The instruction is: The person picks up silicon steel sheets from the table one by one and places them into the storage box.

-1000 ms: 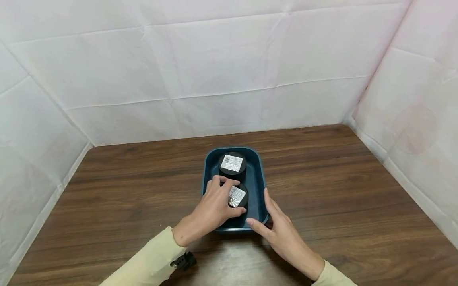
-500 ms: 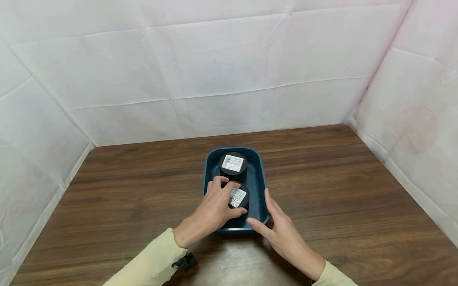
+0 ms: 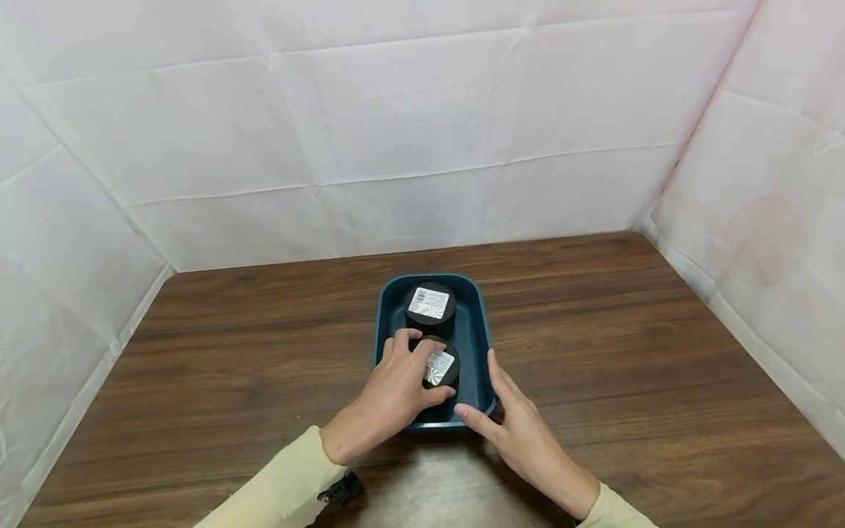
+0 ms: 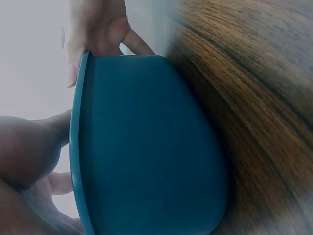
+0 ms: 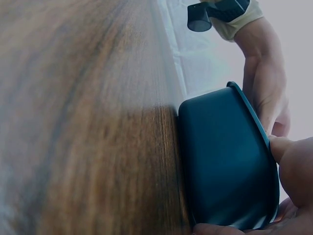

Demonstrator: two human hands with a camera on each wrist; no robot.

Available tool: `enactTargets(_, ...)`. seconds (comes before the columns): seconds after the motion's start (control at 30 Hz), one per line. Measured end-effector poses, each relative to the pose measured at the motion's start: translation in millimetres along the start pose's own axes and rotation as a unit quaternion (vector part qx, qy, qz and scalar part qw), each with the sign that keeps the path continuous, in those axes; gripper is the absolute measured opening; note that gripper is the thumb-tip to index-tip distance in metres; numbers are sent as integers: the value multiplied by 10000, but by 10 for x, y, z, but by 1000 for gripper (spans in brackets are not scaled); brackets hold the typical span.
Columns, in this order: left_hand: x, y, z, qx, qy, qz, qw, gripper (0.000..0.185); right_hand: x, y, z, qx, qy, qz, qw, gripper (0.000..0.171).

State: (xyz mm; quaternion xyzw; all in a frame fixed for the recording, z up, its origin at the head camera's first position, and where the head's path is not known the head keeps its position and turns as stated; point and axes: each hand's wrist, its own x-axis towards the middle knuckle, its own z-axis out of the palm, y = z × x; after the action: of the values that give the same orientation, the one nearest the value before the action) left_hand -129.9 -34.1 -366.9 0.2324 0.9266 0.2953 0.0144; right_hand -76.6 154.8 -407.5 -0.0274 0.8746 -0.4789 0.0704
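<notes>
From the head camera, your left hand (image 3: 396, 385) curls its fingers and thumb round the nearer black jar (image 3: 439, 367), which stands inside the dark blue tray (image 3: 477, 345) at its near end; a second black jar (image 3: 430, 306) stands just behind it at the tray's far end, close enough that you cannot tell whether the two touch. Each lid carries a white printed label, the nearer one with a silvery round sticker beside it, but the print is too small to read. Your right hand (image 3: 521, 425) lies with straight, relaxed fingers against the tray's near right corner, thumb on the near rim. The tray sits mid-way across the brown wooden table (image 3: 627, 352). In your left wrist view, the tray's outer wall fills the frame, blurred, with your right hand's fingers at its far rim; no writing shows. In your right wrist view, your thumb rests on the tray's rim, and your left hand reaches over the far edge.
</notes>
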Motion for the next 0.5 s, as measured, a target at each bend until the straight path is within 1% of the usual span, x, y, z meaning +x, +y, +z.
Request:
enactTargets(0.4,-31,-21,39,111,213,2,9997,51,-6,6,12,-213,112,-62,9997,94)
enactTargets(0.5,-40,-20,8,-90,129,-106,9998,53,3,1,4,-250,99,-70,9996,94)
